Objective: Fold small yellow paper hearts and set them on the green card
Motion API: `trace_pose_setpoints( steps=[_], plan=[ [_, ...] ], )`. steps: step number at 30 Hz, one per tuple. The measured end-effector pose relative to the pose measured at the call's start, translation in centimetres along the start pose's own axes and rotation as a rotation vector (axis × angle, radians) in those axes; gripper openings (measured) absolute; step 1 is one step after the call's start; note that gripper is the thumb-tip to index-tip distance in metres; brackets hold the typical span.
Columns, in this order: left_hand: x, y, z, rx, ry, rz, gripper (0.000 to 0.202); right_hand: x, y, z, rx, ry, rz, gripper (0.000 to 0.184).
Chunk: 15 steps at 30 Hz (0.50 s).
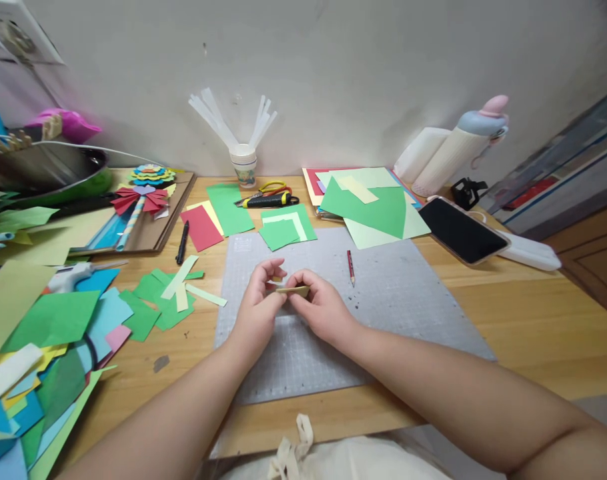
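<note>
Both hands meet above the grey cutting mat (383, 320). Between them is a small folded piece of yellowish paper (294, 291), seen nearly edge-on. My left hand (263, 291) pinches its left end with the thumb, the fingers curled above it. My right hand (321, 303) grips the right end between thumb and fingers. Part of the paper is hidden by the fingertips. Right of my hands, a dark red pencil (351, 268) lies on the mat near some dark crumbs. Green paper pieces (279, 235) lie at the mat's far edge.
Paper scraps (53, 320) crowd the left side, with a glue gun (71, 277) among them. At the back stand a paper cup (243, 165) of white strips, a utility knife (267, 200) and stacked paper (368, 207). A phone (463, 230) and a bottle (453, 157) are at right.
</note>
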<state>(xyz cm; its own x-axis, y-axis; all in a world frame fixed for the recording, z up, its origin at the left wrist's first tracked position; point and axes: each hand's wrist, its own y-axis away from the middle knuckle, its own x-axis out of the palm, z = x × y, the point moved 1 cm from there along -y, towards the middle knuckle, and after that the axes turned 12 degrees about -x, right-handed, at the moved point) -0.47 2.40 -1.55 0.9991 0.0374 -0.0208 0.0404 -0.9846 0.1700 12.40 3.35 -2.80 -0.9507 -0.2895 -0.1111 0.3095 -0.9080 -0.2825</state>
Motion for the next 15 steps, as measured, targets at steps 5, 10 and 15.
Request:
trace_pose_setpoints(
  steps=[5, 10, 15],
  plan=[
    [-0.3, 0.5, -0.1, 0.048, -0.187, -0.067, 0.028, -0.3, 0.0, 0.2, -0.017, 0.045, 0.040, 0.010],
    [-0.7, 0.6, 0.0, 0.066, -0.275, -0.089, 0.020, -1.4, -0.3, 0.2, -0.038, 0.108, 0.018, 0.011],
    [-1.1, 0.4, 0.2, 0.030, -0.299, -0.071, 0.005, -2.2, -0.8, -0.5, -0.013, 0.105, 0.003, 0.005]
  ],
)
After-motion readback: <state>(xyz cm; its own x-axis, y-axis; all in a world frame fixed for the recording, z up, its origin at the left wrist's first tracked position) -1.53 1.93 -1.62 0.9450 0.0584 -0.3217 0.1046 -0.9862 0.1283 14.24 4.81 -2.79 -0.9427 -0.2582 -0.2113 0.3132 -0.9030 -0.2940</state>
